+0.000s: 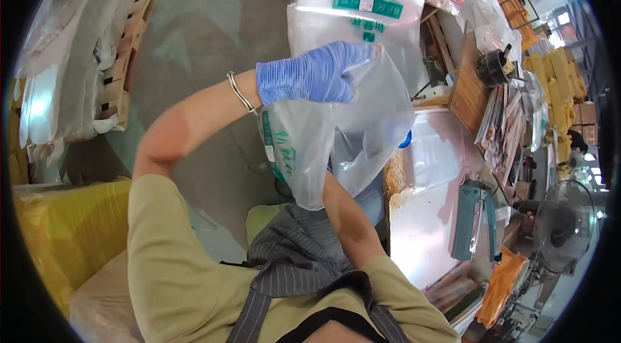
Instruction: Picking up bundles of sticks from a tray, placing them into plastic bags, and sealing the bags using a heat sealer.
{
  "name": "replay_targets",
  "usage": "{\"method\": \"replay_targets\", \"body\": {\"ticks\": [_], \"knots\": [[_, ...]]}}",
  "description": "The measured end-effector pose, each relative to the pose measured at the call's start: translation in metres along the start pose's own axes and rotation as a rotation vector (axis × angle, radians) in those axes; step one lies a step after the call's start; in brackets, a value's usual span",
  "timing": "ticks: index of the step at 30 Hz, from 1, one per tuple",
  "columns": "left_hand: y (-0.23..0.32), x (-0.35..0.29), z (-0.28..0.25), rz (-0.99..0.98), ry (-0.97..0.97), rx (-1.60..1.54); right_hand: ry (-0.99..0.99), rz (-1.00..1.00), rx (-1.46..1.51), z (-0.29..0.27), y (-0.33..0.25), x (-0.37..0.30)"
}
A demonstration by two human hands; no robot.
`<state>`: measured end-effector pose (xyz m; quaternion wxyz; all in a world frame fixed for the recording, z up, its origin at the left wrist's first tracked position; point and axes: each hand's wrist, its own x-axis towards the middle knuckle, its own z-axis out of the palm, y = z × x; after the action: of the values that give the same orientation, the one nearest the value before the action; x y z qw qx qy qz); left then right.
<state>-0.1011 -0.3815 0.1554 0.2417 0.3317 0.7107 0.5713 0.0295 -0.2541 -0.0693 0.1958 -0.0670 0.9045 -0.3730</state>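
At the far left, layered clear plastic sheeting [77, 65] is stacked beside the slatted edge of a wooden pallet [132, 39]. Below it, a bulky bundle [71, 233] is covered in yellow film. The grey floor [200, 13] is seen between these and the middle. A metal bracelet [240, 92] is worn on the bare left wrist. By the left hand [314, 74], in a blue striped knit glove, the upper edge of a translucent plastic bag [372, 123] is grasped between thumb and fingers. The bag is held up in front of the body, its sides hanging loosely, with green print seen at its left. Behind it, a stack of flat bags [356, 19], also printed in green, is laid out. The right forearm [352, 217] is raised toward the bag's lower part; the right hand is hidden by the plastic, so whether it is clenched or loose cannot be told. To the right, a white-topped table [417, 233] is shown, with a teal long-armed tool [467, 223] laid on it. Farther up, a dark container [493, 70] is seen near a brown board [466, 81]. At the far right, a round fan [565, 226] is placed.
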Motion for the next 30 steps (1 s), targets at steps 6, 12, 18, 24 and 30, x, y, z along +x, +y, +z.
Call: {"method": "replay_targets", "body": {"ticks": [6,12,18,24,30], "knots": [[-0.038,0.013,0.001,0.072,0.317,-0.401,-0.089,-0.057,0.025,-0.063,-0.012,-0.121],[-0.083,-0.015,-0.043,0.575,-0.201,-0.955,0.081,-0.254,0.125,-0.070,-0.031,-0.106],[-0.071,0.039,-0.131,0.218,0.213,-0.744,0.566,-0.372,0.155,-0.136,-0.101,-0.116],[-0.117,0.105,-0.106,0.079,0.689,-0.162,0.757,-0.453,0.142,-0.153,-0.055,-0.179],[0.091,0.039,0.291,0.352,-0.102,0.255,1.469,-0.089,-0.089,-0.147,0.059,-0.407]]}}
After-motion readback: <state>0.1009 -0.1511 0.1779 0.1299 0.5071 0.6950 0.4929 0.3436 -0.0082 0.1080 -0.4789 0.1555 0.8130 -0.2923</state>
